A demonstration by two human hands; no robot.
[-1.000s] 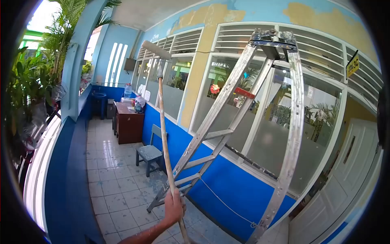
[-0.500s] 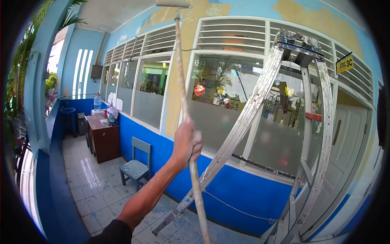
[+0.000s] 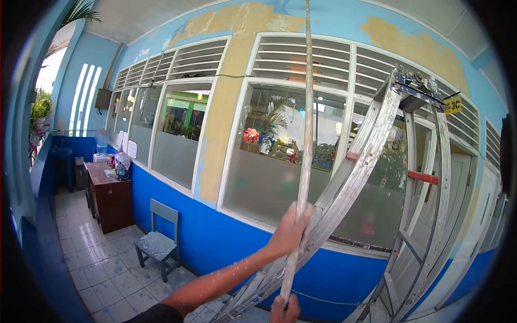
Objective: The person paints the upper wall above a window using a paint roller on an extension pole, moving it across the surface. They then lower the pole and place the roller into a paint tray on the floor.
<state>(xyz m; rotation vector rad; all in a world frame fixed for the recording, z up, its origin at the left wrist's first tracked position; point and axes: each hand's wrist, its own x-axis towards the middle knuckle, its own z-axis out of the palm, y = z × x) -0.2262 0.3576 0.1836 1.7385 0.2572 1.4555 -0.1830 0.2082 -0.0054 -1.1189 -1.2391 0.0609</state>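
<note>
A long, paint-spotted pole (image 3: 308, 124) rises almost upright in front of the windows, its top running out near the upper edge of the view. Around its middle part my left hand (image 3: 291, 230) is closed, with the forearm coming from the lower left. Lower down, at the bottom edge, my right hand (image 3: 285, 309) grips the same pole; only part of it shows. The pole's upper end lies against the light blue wall area (image 3: 339, 16) in view, and no roller can be made out clearly. Just right of the pole stands a paint-stained aluminium ladder (image 3: 371, 156).
A grey chair (image 3: 157, 243) stands on the tiled floor by the blue lower wall (image 3: 215, 237). Farther left is a brown desk (image 3: 110, 188) with items on it. Windows (image 3: 280, 188) line the wall, and a door (image 3: 447, 204) is behind the ladder. A rope hangs low near the ladder.
The pole and my left hand have shifted right and the pole is more upright. My right hand has come into view at the bottom. The roller head has left the view, which has turned.
</note>
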